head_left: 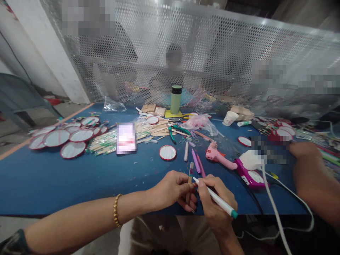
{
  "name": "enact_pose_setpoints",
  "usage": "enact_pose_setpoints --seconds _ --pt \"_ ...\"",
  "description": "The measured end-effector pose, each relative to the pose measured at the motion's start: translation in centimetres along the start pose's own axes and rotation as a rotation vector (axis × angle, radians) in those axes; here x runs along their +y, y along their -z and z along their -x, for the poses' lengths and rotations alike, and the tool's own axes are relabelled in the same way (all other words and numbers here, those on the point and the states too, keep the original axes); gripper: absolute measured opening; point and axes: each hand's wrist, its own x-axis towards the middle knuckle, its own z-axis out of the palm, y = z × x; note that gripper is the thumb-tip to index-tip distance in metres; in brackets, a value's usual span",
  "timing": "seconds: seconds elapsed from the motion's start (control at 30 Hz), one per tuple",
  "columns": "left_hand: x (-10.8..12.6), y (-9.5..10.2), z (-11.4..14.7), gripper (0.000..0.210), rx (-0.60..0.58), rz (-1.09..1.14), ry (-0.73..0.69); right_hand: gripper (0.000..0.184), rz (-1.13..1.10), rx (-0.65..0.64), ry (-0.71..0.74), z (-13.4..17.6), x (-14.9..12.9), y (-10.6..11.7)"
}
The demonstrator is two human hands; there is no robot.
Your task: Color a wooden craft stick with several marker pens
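Observation:
Near the table's front edge, my left hand (180, 191) is closed around a flat wooden craft stick (191, 170), held upright with dark coloured bands near its top. My right hand (217, 202) grips a white marker (219, 202) with a teal end, its tip close to the stick; whether it touches I cannot tell. Just beyond my hands lie a purple marker (196, 161), a darker pink one (201, 165) and a pale capped one (186, 151). A round white disc with a red rim (167, 152) lies farther back.
A pink glue gun (220, 156) and a magenta power strip (248, 175) with a white cable lie right. Red-rimmed discs (55, 137), stick bundles (103, 141) and a lit phone (126, 138) lie left. Behind stand a green bottle (175, 101) and paper cup (230, 118). Another person's arm (310, 177) reaches in.

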Motion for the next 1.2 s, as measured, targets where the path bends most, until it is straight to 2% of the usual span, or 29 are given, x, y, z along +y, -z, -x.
enact_pose_setpoints --seconds 0.6,0.93,1.07,1.2 --pt "-0.05 0.05 -0.02 0.058 -0.003 -0.013 -0.010 0.017 0.011 -0.019 0.010 -0.02 0.01 0.08" --pt "0.15 0.03 0.01 0.056 -0.001 -0.001 0.002 0.015 0.043 0.046 0.001 0.11 -0.11 0.14" --pt "0.30 -0.10 0.09 0.055 0.006 0.000 0.004 0.014 0.013 -0.016 0.030 0.09 0.03 0.20" --pt "0.21 -0.11 0.04 0.055 0.013 0.004 0.003 0.014 0.006 -0.018 0.049 0.17 0.15 0.15"
